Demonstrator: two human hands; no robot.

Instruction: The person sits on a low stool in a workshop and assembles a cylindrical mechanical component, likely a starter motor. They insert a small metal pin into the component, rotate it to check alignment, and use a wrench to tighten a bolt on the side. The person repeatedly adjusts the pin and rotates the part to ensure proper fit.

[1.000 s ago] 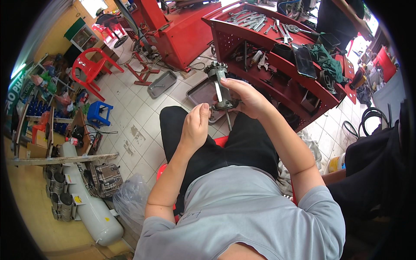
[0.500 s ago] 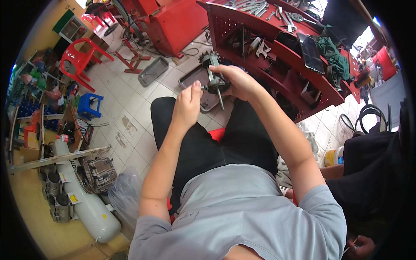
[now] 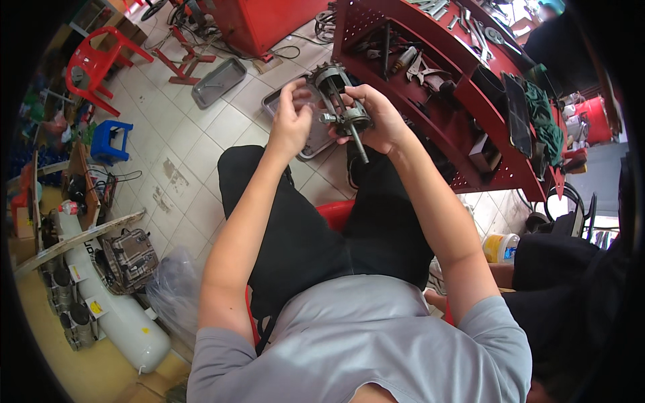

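My right hand (image 3: 384,122) is wrapped around a dark metal gear-and-shaft assembly (image 3: 351,115) from its right side. The assembly has a toothed rim at its far end, an open cage of bars in the middle and a long thin rod slanting down toward my knees. A bolt head juts from its left side. Just left of it, apart from the metal, my left hand (image 3: 291,124) is raised with its fingers spread and a little blurred. Beneath both hands a grey metal tray (image 3: 270,102) lies on the floor, partly covered by them.
A red tool bench (image 3: 430,87) with wrenches (image 3: 478,37) stands ahead right. Another grey tray (image 3: 218,82), a blue stool (image 3: 111,142) and a red chair (image 3: 94,64) are on the tiles at left. A white cylinder tank (image 3: 124,329) lies nearer left. Someone in dark clothes (image 3: 557,289) is close at right.
My left hand has opened and drawn away from the assembly. The assembly has been turned in my right hand, so its caged side shows more. My view has shifted a little rightward.
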